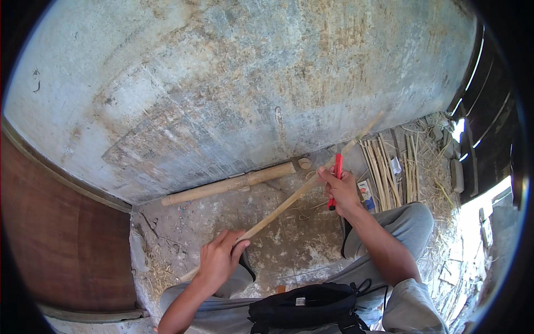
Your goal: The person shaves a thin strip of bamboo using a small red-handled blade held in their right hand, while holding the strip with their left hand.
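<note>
A long, pale bamboo strip slants across in front of me, from low left up to the wall at the right. My left hand is closed round its lower part, thumb on top. Closed on a red utility knife is my right hand, at the strip's upper half. The knife stands nearly upright with its blade end up, close against the strip; whether the blade touches it I cannot tell. Right-hand fingertips lie at the strip too.
A thick bamboo pole lies along the foot of the stained wall. Several cut bamboo strips lie at the right, beside a small printed box. A black bag rests at my lap. A brown panel stands at the left.
</note>
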### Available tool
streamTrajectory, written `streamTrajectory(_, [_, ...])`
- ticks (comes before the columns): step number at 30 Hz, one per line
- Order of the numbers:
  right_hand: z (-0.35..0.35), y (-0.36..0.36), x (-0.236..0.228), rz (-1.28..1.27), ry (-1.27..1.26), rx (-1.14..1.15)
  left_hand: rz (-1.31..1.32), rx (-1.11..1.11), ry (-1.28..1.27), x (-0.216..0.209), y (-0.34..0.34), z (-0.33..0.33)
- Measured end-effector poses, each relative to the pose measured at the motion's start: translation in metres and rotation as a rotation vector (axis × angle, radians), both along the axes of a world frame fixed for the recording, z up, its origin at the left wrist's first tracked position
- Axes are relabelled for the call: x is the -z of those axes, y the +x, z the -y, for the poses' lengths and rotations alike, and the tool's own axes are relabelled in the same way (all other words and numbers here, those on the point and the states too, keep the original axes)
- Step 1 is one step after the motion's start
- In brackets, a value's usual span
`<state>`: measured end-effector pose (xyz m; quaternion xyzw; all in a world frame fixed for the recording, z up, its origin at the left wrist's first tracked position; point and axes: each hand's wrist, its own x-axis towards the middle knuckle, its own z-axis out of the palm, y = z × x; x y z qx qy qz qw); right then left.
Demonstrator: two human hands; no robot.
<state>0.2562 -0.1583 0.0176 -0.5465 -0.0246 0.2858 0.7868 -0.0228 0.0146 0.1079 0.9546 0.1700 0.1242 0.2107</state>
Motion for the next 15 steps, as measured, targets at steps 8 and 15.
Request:
streamTrajectory(8, [0.0,0.0,0.004,0.02,-0.041,0.083,0.292,0.014,0.163,0.043,0.015,-0.025])
streamTrajectory(15, [0.0,-0.007,0.004,0.119,-0.066,0.051,0.299,-0.008,0.28,0.056,0.016,-0.037])
